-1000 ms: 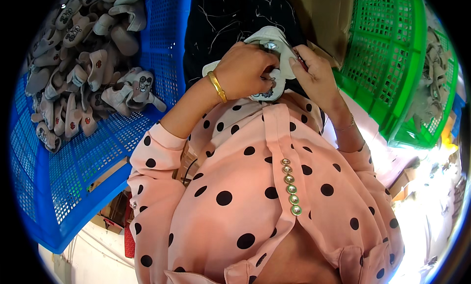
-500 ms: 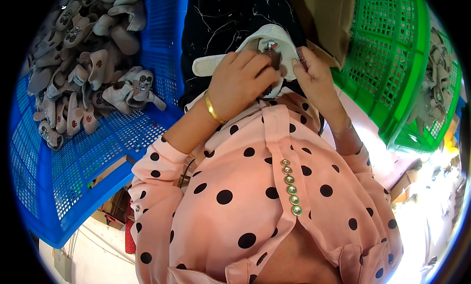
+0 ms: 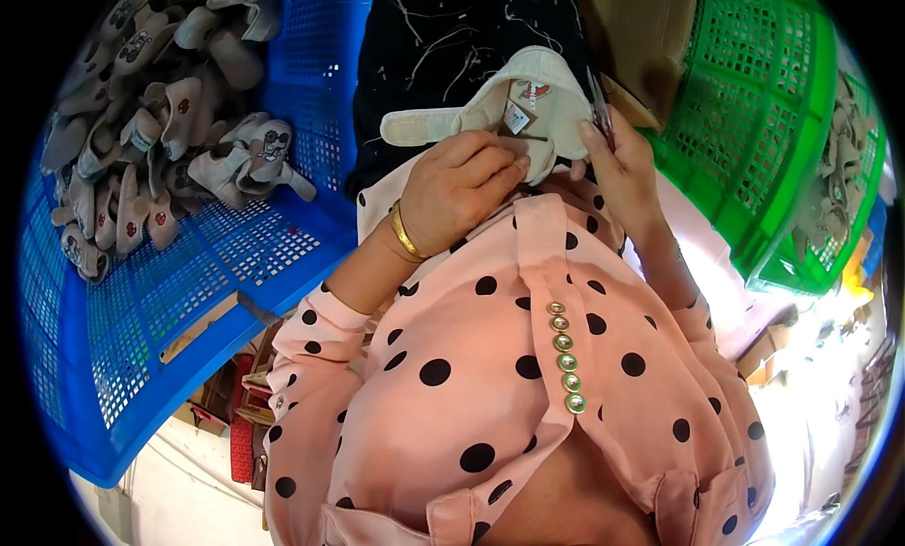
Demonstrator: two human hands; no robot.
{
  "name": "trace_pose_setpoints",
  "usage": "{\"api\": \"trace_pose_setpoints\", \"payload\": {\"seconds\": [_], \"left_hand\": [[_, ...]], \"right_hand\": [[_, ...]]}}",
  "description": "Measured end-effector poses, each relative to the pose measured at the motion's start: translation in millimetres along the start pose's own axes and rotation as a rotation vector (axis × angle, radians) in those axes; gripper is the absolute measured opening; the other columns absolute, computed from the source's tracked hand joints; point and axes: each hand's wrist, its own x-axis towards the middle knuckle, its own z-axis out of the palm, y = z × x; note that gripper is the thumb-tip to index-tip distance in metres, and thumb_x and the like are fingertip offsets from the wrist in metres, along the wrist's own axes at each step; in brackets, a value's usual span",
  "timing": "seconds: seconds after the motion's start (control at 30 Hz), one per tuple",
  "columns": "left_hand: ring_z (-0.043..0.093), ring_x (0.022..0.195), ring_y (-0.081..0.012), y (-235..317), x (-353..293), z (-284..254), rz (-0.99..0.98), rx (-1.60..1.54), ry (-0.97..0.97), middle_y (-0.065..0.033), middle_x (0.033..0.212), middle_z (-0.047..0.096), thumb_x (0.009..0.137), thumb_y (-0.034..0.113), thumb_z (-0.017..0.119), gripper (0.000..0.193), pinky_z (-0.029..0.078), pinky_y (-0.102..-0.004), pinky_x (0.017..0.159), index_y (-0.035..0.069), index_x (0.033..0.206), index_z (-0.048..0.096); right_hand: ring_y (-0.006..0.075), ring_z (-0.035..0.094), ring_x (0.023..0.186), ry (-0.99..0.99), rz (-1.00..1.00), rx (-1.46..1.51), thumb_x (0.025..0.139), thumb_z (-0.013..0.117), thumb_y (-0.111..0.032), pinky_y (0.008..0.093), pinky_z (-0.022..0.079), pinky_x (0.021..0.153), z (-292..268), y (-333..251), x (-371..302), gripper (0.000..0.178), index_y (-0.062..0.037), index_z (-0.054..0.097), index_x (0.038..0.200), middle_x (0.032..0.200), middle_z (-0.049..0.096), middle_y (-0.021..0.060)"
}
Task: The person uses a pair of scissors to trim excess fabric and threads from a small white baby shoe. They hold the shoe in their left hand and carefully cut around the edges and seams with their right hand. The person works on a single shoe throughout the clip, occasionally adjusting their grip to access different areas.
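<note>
An off-white fabric children's shoe (image 3: 566,98) lies over my lap, its opening facing up and its strap stretched out to the left. Inside it show a small white label and a red and black print. My left hand (image 3: 467,180), with a gold bangle on the wrist, is closed on the shoe's near edge, fingertips pinched together. In my right hand (image 3: 622,164) is a pair of thread snips (image 3: 600,107), pointed metal blades upward, while the thumb rests by the shoe's right edge. Part of the snips' handle is hidden in the palm.
On the left a blue plastic basket (image 3: 212,263) holds a heap of similar shoes (image 3: 141,136). A green basket (image 3: 726,122) stands on the right, with more shoes (image 3: 834,183) beyond it. Brown cardboard (image 3: 641,37) is at the top. Loose threads cover my dark trousers (image 3: 415,46).
The shoe's opening has turned more into view, showing the label. My left hand has moved down to its near edge. My right hand has shifted right, and the snips' blades now point up.
</note>
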Motion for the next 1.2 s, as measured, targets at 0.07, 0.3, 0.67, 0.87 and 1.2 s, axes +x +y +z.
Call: {"api": "trace_pose_setpoints", "payload": {"seconds": [0.07, 0.3, 0.67, 0.87, 1.2], "left_hand": [[0.061, 0.089, -0.0232, -1, -6, -6, 0.000, 0.045, -0.002, -0.0036, 0.092, 0.063, 0.064, 0.008, 0.068, 0.027, 0.053, -0.0320, 0.073, 0.005, 0.091, 0.068], [0.059, 0.072, -0.0235, -7, -2, -29, -0.017, 0.237, 0.367, -0.0038, 0.078, 0.061, 0.066, 0.008, 0.084, 0.029, 0.044, -0.0317, 0.061, 0.011, 0.079, 0.058], [0.057, 0.102, -0.0280, -148, -118, -93, -1.172, 0.743, 0.365, -0.0090, 0.101, 0.065, 0.082, 0.016, 0.068, 0.020, 0.049, -0.0402, 0.083, 0.008, 0.100, 0.063], [0.055, 0.109, -0.0284, -164, -170, -109, -1.534, 0.970, 0.020, -0.0055, 0.109, 0.063, 0.078, 0.017, 0.068, 0.036, 0.049, -0.0433, 0.085, 0.017, 0.114, 0.060], [0.046, 0.121, -0.0290, -192, -190, -142, -1.448, 0.978, -0.185, -0.0038, 0.127, 0.056, 0.077, 0.024, 0.071, 0.038, 0.034, -0.0491, 0.104, 0.021, 0.114, 0.064]], "right_hand": [[0.0125, 0.063, 0.057, -0.014, -0.020, -0.115, 0.097, 0.055, -0.014, 0.0245, 0.048, 0.057, 1, -12, -2, 0.018, 0.0021, 0.056, 0.105, 0.080, 0.066, 0.0138], [0.0083, 0.058, 0.070, 0.207, -0.089, -0.046, 0.097, 0.051, -0.007, 0.0242, 0.047, 0.055, -14, -30, -5, 0.021, -0.0009, 0.059, 0.115, 0.090, 0.063, 0.0057], [0.0086, 0.030, 0.051, 0.679, -0.678, 0.843, 0.097, 0.051, -0.016, 0.0223, 0.027, 0.050, -164, -97, -28, 0.023, 0.0066, 0.054, 0.093, 0.065, 0.035, 0.0013], [0.0056, 0.026, 0.048, 0.251, -0.246, 0.997, 0.100, 0.050, -0.017, 0.0224, 0.022, 0.044, -87, -60, 28, 0.021, 0.0026, 0.059, 0.099, 0.058, 0.032, -0.0036], [0.0022, 0.027, 0.049, 0.349, -0.153, 0.602, 0.099, 0.053, -0.015, 0.0206, 0.018, 0.043, -32, -97, 45, 0.016, -0.0009, 0.059, 0.094, 0.060, 0.032, -0.0045]]}}
